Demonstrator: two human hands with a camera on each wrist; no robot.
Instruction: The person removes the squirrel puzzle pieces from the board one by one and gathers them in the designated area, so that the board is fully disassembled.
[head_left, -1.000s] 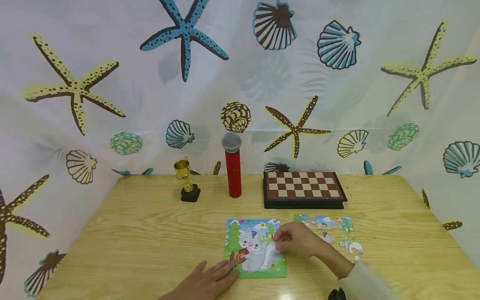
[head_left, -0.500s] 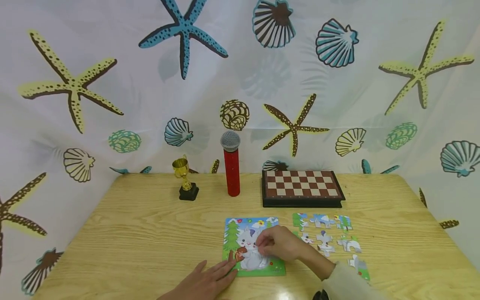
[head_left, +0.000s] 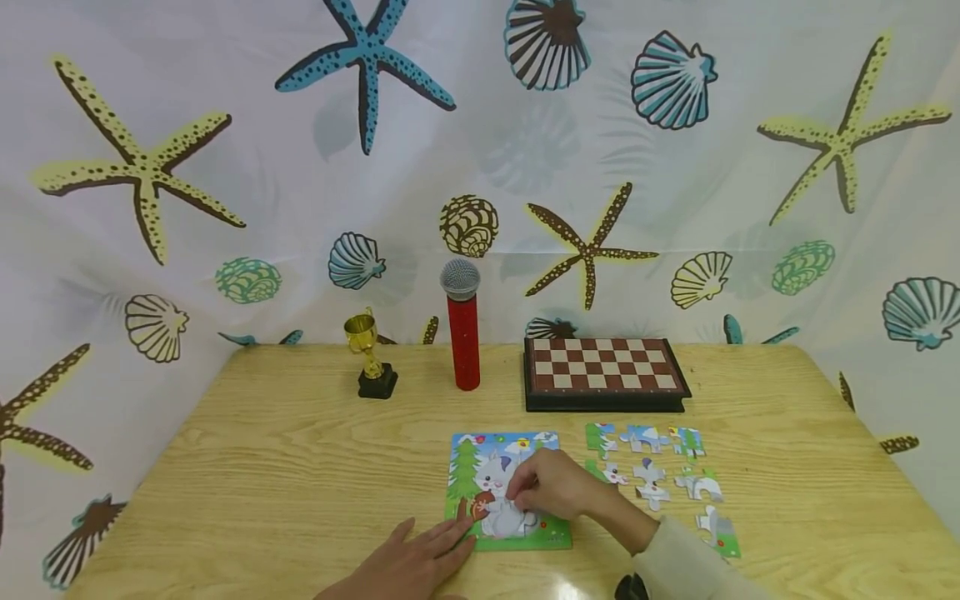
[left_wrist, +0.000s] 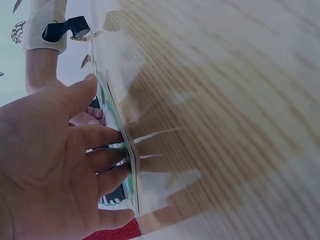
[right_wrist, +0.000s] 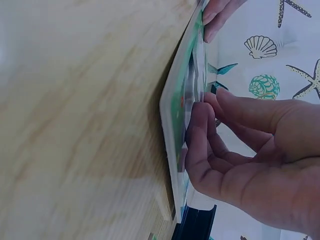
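Where right hand (head_left: 551, 487) covers puzzle (head_left: 480, 467), piece unclear

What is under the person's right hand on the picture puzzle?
The right hand rests its fingertips on the puzzle board, over the grey cartoon animal's middle. Tree, sky and grass show around it. Whether a loose piece sits beneath the fingers is hidden.

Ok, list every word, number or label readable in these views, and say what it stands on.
None can be read.
Puzzle board: a cartoon picture only, no lettering.
Loose puzzle pieces: picture fragments only.
Chessboard, trophy and red microphone: no visible markings.
Backdrop: shells and starfish only.
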